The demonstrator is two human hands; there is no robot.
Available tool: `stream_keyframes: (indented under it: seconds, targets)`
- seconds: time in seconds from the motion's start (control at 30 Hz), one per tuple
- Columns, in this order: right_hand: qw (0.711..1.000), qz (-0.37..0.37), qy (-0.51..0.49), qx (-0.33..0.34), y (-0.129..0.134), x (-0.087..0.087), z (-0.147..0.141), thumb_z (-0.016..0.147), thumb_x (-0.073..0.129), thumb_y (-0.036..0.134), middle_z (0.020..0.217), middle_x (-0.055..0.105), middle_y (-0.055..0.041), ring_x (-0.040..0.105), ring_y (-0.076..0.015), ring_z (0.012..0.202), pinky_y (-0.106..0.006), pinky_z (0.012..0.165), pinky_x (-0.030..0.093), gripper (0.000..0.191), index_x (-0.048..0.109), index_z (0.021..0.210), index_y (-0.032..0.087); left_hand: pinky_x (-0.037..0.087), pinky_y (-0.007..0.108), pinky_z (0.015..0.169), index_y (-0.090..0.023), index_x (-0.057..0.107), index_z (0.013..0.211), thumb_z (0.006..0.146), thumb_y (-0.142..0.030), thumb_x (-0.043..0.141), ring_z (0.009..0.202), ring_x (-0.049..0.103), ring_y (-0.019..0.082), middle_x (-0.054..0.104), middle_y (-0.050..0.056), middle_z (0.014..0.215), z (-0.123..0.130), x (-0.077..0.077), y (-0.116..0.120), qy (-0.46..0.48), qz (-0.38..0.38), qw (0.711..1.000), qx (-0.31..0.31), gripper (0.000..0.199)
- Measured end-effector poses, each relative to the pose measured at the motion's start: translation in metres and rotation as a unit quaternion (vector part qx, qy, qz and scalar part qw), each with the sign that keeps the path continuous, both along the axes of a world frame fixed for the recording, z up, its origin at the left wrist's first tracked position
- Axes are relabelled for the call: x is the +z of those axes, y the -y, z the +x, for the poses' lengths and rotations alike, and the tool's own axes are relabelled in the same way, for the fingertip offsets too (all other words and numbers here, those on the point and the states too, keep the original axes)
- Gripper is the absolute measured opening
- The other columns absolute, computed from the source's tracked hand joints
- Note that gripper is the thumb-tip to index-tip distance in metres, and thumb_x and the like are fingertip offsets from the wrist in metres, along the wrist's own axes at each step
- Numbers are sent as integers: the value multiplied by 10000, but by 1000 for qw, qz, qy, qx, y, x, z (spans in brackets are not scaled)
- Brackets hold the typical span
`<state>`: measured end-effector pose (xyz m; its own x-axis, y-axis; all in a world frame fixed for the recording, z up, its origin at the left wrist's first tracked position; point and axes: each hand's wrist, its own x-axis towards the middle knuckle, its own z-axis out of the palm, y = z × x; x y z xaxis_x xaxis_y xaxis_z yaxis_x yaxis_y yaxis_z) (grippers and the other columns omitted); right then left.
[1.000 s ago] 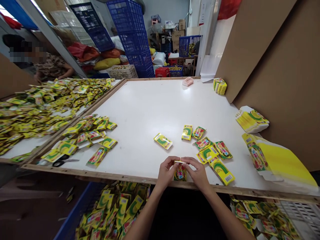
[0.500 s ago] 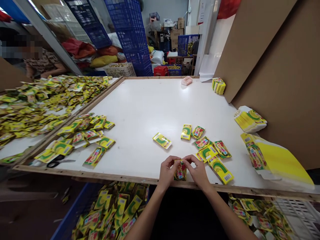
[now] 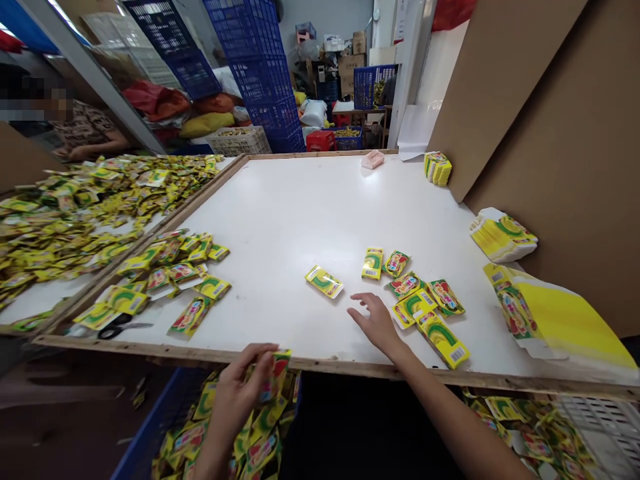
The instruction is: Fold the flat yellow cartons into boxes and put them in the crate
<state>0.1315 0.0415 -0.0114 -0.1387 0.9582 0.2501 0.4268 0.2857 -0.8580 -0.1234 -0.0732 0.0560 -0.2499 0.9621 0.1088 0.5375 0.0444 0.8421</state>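
Observation:
My left hand [image 3: 245, 387] grips a small yellow-and-green printed box [image 3: 279, 375] past the table's front edge, above a blue crate [image 3: 150, 427] heaped with similar boxes. Over the white tabletop, my right hand [image 3: 373, 323] is open with its fingers apart, holding nothing. Just ahead of it lies a single yellow box [image 3: 324, 281]. Another box [image 3: 372, 263] rests a little farther off, beside a red-and-green one [image 3: 397, 264]. To the right of my right hand, several more boxes [image 3: 443, 339] lie in a loose cluster.
Black scissors [image 3: 120, 325] and a pile of boxes [image 3: 190, 313] lie at the table's left. Flat cartons [image 3: 520, 310] and stacks of them [image 3: 504, 235] line the right side. A wooden rim [image 3: 200, 350] edges the table. A person [image 3: 85, 127] sits beyond the left heap.
My hands have parted. My left hand has carried the box left and over the front edge to above the crate. My right hand has let go and moved slightly forward, opening.

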Motion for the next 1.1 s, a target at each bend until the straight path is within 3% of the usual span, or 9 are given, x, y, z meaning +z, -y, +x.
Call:
stream_keyframes:
  seconds: [0.07,0.13,0.27,0.43,0.53,0.63,0.7,0.9,1.1]
  targets:
    - [998,12,58,16,-23,0,-24,797,657,311,1126,622,-97,541,-269,1058,-418,904,433,364,593,1138,202,478,371,907,-215,713,893,754,-433,646,967,631,255,704,58,979,-27,10,16,-73,-17,997,-2,267]
    - [993,14,112,22,-42,0,-48,723,727,247,1217,575,-135,490,-311,1140,-451,944,395,538,543,1225,180,452,396,958,-228,704,935,764,-427,636,1029,613,263,684,62,1049,-34,12,23,-109,-13,994,3,272]
    - [988,19,143,47,-51,2,-66,699,701,119,1070,630,-134,552,-307,1028,-435,888,415,424,615,1112,163,444,404,976,-234,646,1068,829,-368,574,1092,585,248,641,72,1129,-5,-7,7,-99,30,994,-18,283]
    - [990,34,88,104,-20,18,-28,797,609,190,934,638,-53,606,-189,843,-313,773,474,187,646,980,203,332,466,1070,-254,522,1272,806,-268,616,1268,447,274,528,98,1331,56,-38,-42,-45,115,989,-80,476]
    - [991,8,-4,132,0,30,0,806,596,226,900,633,-22,597,-160,777,-268,668,478,139,632,941,223,376,448,1021,-244,599,1167,817,-261,605,1158,533,271,625,95,1192,89,-48,-63,36,105,986,-126,350]
    - [994,-16,-94,46,13,29,19,800,625,295,958,621,-30,586,-150,728,-265,621,478,251,553,1030,223,477,371,885,-214,577,1148,845,-314,574,978,617,230,669,84,1058,117,-54,-69,209,43,963,-167,318]
    - [989,-28,-147,3,21,19,25,815,616,328,959,611,-37,586,-148,720,-276,644,495,286,502,1055,221,492,342,860,-193,549,1168,843,-348,579,989,616,223,657,95,1090,128,-57,-68,301,9,936,-179,362]
    - [968,-88,-233,31,43,-11,17,863,570,370,843,639,-15,631,-173,759,-304,723,518,290,450,1090,235,487,310,857,-232,448,1280,828,-317,611,989,612,193,628,71,1062,129,-57,-57,322,0,937,-138,488]
    - [968,-100,-220,69,38,-11,14,866,566,391,970,684,-65,640,-223,914,-352,817,513,228,625,999,215,501,271,737,-201,561,1096,813,-299,621,830,624,166,644,45,952,109,-56,-59,289,-41,939,-184,305]
